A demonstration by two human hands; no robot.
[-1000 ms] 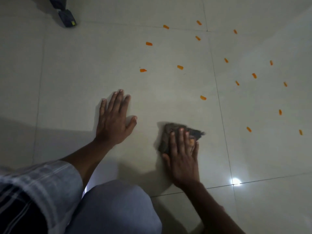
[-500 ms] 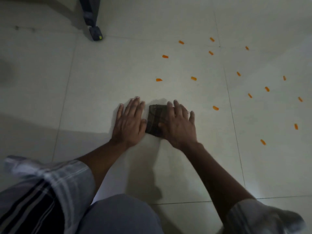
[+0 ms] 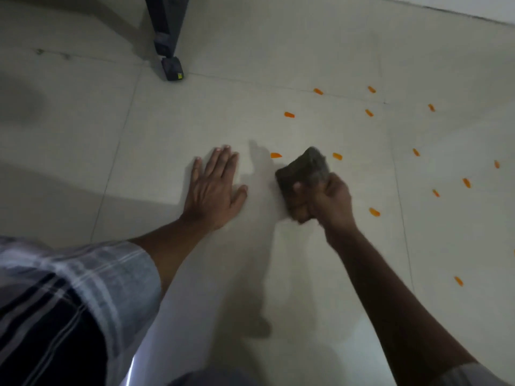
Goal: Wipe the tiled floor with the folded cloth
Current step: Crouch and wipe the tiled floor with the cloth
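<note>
Count, floor in front of me: 13 orange bits (image 3: pixel 289 115), 1 cloth (image 3: pixel 303 169), 2 hands, 1 dark leg (image 3: pixel 167 37).

Orange bits: 13 clear in view, all lying apart from one another; a possible 14th is cut off at the right edge, so I cannot confirm it. Hands: my left hand (image 3: pixel 214 190) and my right hand (image 3: pixel 328 201), total 2. Cloth: 1, folded. Dark leg with foot: 1, top of view.

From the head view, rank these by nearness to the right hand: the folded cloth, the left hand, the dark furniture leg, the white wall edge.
1. Folded cloth: gripped in the right hand.
2. Left hand: flat on the floor, to its left.
3. Dark furniture leg: far ahead, to the left.
4. White wall edge: top right corner, farthest; only slightly beyond the leg.
</note>
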